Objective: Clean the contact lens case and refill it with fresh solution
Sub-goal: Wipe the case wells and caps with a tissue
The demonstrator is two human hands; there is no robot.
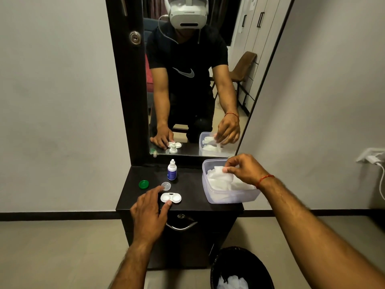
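Observation:
A white contact lens case [171,197] lies open on the dark dresser top [190,192], both wells uncovered. My left hand [149,213] rests beside it, thumb and forefinger touching its left edge. A green cap [143,184] and a clear cap [166,186] lie to the left and behind the case. The small solution bottle [172,170] stands upright behind them, capped. My right hand [242,168] pinches a white tissue [218,174] in the clear plastic tub [229,198] at the right.
A mirror [193,80] rises behind the dresser top and reflects the scene. A black bin [239,268] with crumpled white tissue stands on the floor at the lower right. The dresser has a drawer handle [181,226] in front. A wall socket with a cable [373,158] is far right.

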